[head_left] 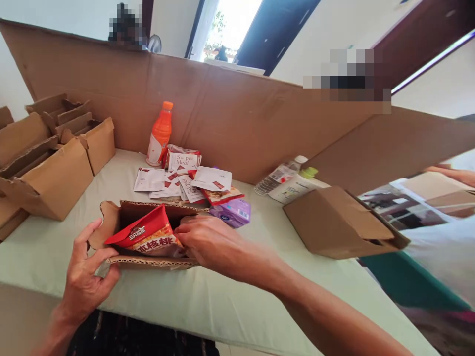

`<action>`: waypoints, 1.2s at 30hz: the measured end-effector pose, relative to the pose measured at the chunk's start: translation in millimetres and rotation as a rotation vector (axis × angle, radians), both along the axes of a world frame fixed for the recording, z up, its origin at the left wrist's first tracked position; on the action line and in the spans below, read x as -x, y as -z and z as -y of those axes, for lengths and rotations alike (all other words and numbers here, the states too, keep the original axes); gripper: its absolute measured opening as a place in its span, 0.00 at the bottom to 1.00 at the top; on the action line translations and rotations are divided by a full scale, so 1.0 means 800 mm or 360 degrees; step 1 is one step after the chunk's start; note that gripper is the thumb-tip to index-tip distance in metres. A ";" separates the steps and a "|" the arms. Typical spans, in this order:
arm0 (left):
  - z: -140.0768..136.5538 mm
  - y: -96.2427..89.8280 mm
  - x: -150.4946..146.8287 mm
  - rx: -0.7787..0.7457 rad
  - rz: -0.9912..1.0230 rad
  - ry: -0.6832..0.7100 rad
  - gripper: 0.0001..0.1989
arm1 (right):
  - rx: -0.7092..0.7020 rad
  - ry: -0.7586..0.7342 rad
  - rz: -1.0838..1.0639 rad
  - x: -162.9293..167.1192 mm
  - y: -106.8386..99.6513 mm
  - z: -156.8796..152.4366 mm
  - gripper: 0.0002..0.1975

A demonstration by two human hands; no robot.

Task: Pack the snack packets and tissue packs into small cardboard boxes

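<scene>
A small open cardboard box stands at the near side of the table. My left hand grips its left end, thumb and fingers bent around the flap and near rim. Inside the box a red snack bag with Chinese lettering leans at a slant, its top corner above the rim. My right hand reaches into the right half of the box, its closed fingers on the bag's right edge; the fingertips are hidden. Just behind the box lie several white sachets and a purple pack.
An orange bottle stands behind the sachets. A clear bottle and a white bottle with a green cap lie beside another cardboard box at right. Several cardboard boxes crowd the left. A cardboard partition closes the back.
</scene>
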State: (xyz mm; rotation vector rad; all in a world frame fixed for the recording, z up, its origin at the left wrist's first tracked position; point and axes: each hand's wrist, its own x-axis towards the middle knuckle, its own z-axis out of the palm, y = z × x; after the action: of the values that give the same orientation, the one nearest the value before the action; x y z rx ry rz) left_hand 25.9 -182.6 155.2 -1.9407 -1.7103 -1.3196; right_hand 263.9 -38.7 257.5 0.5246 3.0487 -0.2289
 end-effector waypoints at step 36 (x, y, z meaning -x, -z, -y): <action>-0.089 -0.107 -0.026 0.1212 -0.1056 0.0762 0.28 | -0.0282 0.0920 -0.0273 -0.117 0.017 -0.170 0.27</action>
State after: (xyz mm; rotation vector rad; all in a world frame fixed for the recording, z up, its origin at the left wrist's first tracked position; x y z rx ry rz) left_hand 46.5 -111.5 240.5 -2.8716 -1.5361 0.0345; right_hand 357.5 96.9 244.1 1.4628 3.0042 -0.0143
